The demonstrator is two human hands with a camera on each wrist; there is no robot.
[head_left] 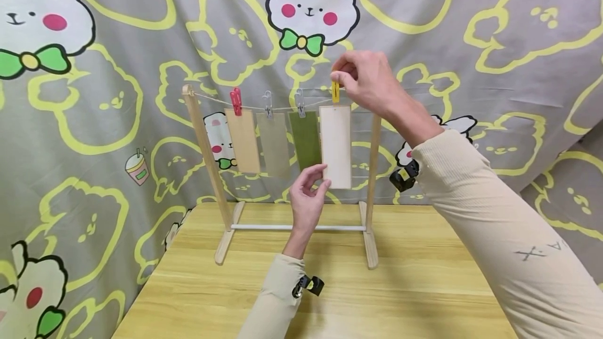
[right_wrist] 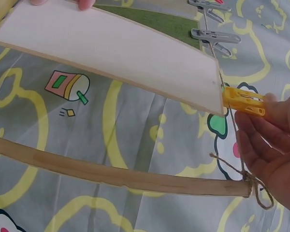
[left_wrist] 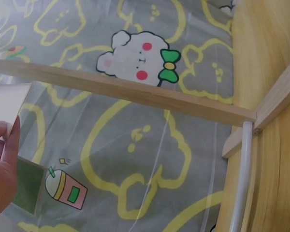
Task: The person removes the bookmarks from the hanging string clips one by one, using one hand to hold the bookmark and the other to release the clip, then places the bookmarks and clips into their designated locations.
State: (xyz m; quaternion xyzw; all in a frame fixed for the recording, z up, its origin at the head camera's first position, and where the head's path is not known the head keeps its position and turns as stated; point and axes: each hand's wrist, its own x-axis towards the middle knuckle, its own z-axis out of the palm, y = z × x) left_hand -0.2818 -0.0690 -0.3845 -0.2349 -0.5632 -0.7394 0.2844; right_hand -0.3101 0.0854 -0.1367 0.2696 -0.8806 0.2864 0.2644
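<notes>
A white rectangular card (head_left: 336,145) hangs upright in front of the string at the right end of the row. My left hand (head_left: 308,198) pinches its lower left edge between thumb and fingers. Above it, my right hand (head_left: 369,77) pinches a yellow clothespin (head_left: 335,92) by its upper end. In the right wrist view the yellow clothespin's (right_wrist: 244,101) tip is right at the card's top edge, by the string (right_wrist: 234,125). A green card (head_left: 305,137) hangs just left, partly behind the white one, from a grey clothespin (head_left: 300,102).
A tan card (head_left: 243,143) hangs under a red clothespin (head_left: 236,101), beside a grey-beige card (head_left: 273,145) under another grey clothespin (head_left: 268,103). Wooden posts (head_left: 207,158) with feet hold the string, joined below by a white rod (head_left: 264,227). The stand rests on a wooden table (head_left: 405,286) before a patterned curtain (head_left: 141,56).
</notes>
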